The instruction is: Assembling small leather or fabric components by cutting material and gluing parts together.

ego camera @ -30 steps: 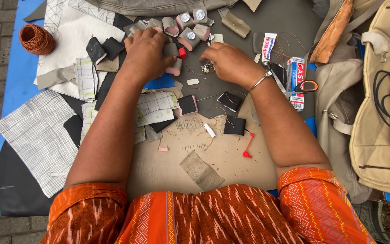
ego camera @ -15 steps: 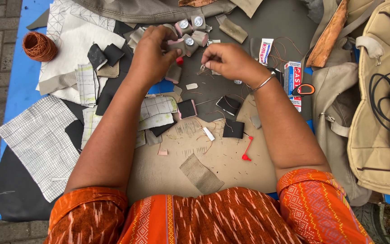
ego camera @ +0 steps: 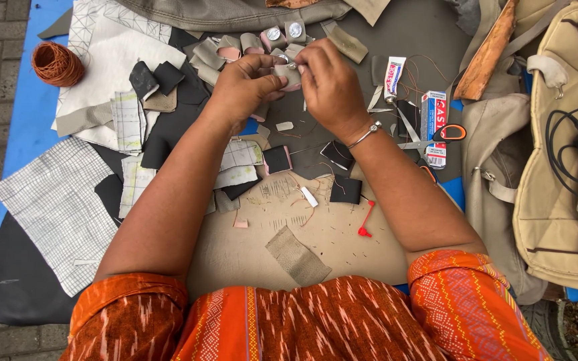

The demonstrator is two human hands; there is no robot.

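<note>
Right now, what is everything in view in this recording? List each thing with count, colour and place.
small fabric piece: one, beige-pink, pinched between both hands
folded fabric pieces: several, beige and pink, behind the hands
thread spool: one, orange, far left
checked pattern sheet: one, white, left
black patches: several, mid-board
cardboard work board: one, tan, centre
glue tube: one, white, right of hands
scissors: one, orange handles, right
red pin tool: one, on board
bags: beige, right edge
cable: black, on bag
left hand: holds piece
right hand: holds piece
</note>
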